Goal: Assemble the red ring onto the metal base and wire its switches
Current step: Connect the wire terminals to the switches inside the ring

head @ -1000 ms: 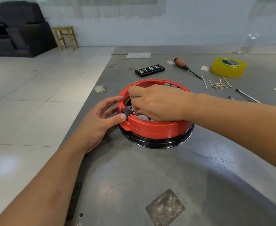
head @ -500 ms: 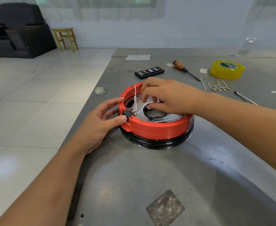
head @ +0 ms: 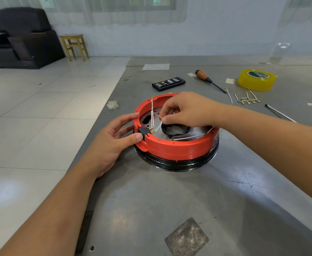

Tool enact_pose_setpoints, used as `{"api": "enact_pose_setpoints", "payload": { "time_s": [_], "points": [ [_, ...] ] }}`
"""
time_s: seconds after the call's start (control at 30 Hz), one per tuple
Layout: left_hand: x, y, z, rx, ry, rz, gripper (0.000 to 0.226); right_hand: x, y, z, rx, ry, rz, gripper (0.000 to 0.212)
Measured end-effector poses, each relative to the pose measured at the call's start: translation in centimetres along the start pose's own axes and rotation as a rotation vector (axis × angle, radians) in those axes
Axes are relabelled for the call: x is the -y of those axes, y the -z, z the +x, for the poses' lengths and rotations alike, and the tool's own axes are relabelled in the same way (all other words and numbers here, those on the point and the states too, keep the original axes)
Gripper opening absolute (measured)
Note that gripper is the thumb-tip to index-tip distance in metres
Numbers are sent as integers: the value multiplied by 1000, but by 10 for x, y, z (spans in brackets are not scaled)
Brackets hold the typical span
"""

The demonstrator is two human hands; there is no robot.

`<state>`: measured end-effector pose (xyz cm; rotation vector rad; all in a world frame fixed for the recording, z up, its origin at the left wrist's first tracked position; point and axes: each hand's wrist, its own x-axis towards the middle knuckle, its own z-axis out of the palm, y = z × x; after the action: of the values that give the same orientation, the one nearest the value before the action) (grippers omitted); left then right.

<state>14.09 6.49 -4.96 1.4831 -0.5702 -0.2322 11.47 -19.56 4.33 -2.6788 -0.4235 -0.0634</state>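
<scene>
the red ring (head: 177, 147) sits on the metal base (head: 177, 164) mid-counter (head: 170, 200); behind it lie a bit case (head: 168, 83), screwdriver (head: 207, 80), yellow tape (head: 257, 79) with unreadable label, and spare wires (head: 245, 98). the left hand (head: 112, 143) presses the black switch (head: 143, 133) with its thumb, fingers spread on the ring's rim. the right hand (head: 186, 111) pinches a white wire (head: 158, 126) terminal inside the ring.

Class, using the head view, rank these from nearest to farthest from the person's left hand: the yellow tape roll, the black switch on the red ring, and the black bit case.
1. black switch: set in the red ring's left wall, under the left hand's thumb.
2. black bit case: beyond the ring, mid-table.
3. yellow tape roll: far right of the table.
</scene>
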Motion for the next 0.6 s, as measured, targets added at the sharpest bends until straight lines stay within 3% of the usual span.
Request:
{"api": "enact_pose_setpoints", "payload": {
  "time_s": [0.17, 0.33, 0.6],
  "points": [
    [-1, 0, -1, -10, 10, 40, 63, 1, 8, 1, 93, -87, 188, 9],
    [-1, -1, -1, -15, 9, 44, 60, 3, 6, -1, 143, -136, 243, 19],
    [-1, 0, 0, -10, 8, 36, 66, 4, 0, -5, 114, -176, 275, 17]
  ]
}}
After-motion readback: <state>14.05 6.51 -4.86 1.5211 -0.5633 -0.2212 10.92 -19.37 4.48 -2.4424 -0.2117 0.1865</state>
